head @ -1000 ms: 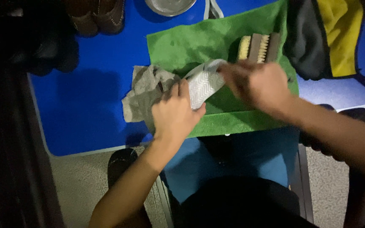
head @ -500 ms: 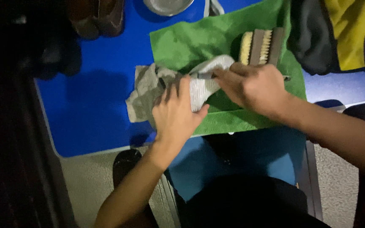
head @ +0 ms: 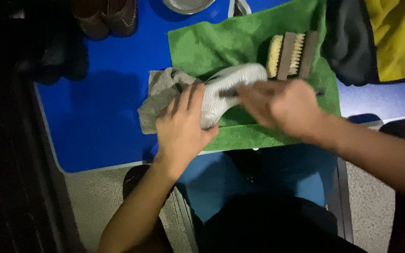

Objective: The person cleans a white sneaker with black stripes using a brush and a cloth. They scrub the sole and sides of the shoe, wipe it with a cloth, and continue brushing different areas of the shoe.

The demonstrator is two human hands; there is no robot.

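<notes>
The left hand [head: 181, 124] has its fingers [head: 189, 96] wrapped over a white shoe [head: 230, 86], sole turned up, near the bench's [head: 94, 122] front edge. The right hand [head: 282, 107], blurred, pinches a thin dark tool [head: 228, 93] whose tip lies on the sole. The shoe rests on a green towel [head: 221, 42], touching a grey cloth [head: 160, 93]. A brush [head: 291, 55] lies further back on the towel.

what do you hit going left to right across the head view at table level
brown shoes → grey cloth → left hand → white shoe → right hand → yellow and black bag
</notes>
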